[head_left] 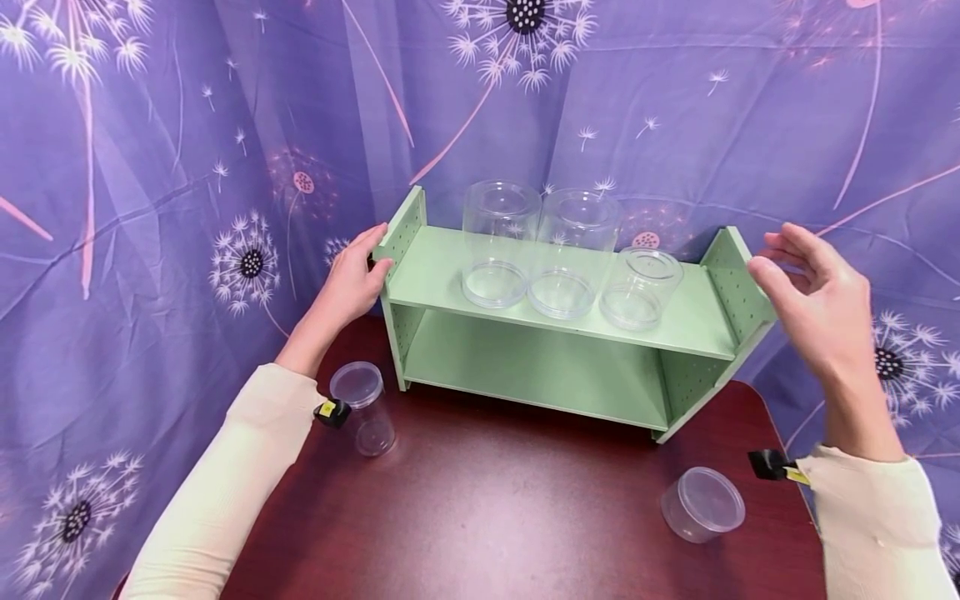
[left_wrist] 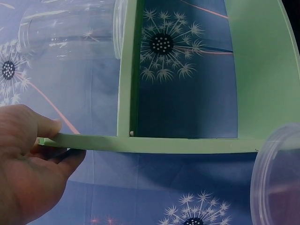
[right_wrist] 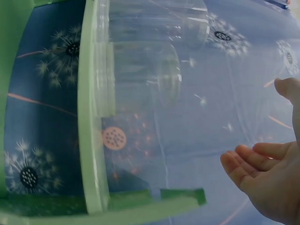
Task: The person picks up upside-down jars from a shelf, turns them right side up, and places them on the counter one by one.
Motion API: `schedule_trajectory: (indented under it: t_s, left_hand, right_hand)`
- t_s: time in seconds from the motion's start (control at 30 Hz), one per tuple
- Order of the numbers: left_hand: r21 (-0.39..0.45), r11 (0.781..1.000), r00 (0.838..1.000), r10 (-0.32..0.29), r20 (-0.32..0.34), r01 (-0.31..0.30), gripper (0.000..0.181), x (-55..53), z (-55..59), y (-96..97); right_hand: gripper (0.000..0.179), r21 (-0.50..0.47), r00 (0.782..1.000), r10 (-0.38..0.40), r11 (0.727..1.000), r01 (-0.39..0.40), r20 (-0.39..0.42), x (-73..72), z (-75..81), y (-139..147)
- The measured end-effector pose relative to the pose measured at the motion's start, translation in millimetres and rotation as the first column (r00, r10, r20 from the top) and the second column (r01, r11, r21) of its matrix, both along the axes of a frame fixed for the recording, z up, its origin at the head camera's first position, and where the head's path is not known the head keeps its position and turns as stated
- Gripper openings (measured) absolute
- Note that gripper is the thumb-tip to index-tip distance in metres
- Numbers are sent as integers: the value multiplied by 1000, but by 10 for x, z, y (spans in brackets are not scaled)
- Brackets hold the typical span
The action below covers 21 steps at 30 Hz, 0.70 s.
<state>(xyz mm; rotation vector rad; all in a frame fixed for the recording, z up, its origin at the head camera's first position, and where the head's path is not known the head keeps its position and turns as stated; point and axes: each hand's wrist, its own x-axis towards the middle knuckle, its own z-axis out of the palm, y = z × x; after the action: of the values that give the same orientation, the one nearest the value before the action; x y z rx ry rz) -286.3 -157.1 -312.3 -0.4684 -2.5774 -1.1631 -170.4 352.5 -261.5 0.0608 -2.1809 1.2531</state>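
Note:
A light green two-tier shelf (head_left: pixel 525 358) stands on the table. My left hand (head_left: pixel 352 279) grips the upper edge of its left side panel (left_wrist: pixel 187 145), thumb on one face and fingers on the other. At the opposite end, my right hand (head_left: pixel 825 300) is raised beside the right side panel (head_left: pixel 731 283); the right wrist view shows those fingers (right_wrist: pixel 276 150) loosely bent, apart from the panel and holding nothing. On the upper tier are two tall clear plastic jars, one on the left (head_left: pixel 498 242) and one in the middle (head_left: pixel 577 242), with a shorter clear jar (head_left: pixel 641 292) to their right.
A lidded clear jar (head_left: pixel 360 387) stands on the dark red table (head_left: pixel 480 517) below my left forearm. Near my right wrist sits a low, round clear container (head_left: pixel 705 500) with a lid. Purple dandelion-print cloth (head_left: pixel 300 108) hangs behind and at the sides.

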Motion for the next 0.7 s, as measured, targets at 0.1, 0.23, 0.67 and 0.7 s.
schedule_trajectory:
  t_s: [0.1, 0.23, 0.67, 0.7]
  left_hand:
    - [4, 1000, 1000, 0, 1, 0, 59, 2, -1, 1]
    - [2, 1000, 1000, 0, -6, 0, 58, 3, -8, 0]
    - [-1, 1000, 1000, 2, -4, -2, 59, 6, -2, 9]
    - [-1, 1000, 1000, 1, -4, -1, 59, 6, -2, 9]
  right_hand:
    - [58, 41, 1000, 12, 999, -13, 24, -83, -50, -89]
    - [64, 102, 998, 6, 995, -13, 64, -176, -152, -221]
    - [83, 103, 978, 45, 992, -67, 202, -387, -439, -423]
    - [84, 103, 977, 50, 992, -73, 208, -400, -452, -433]
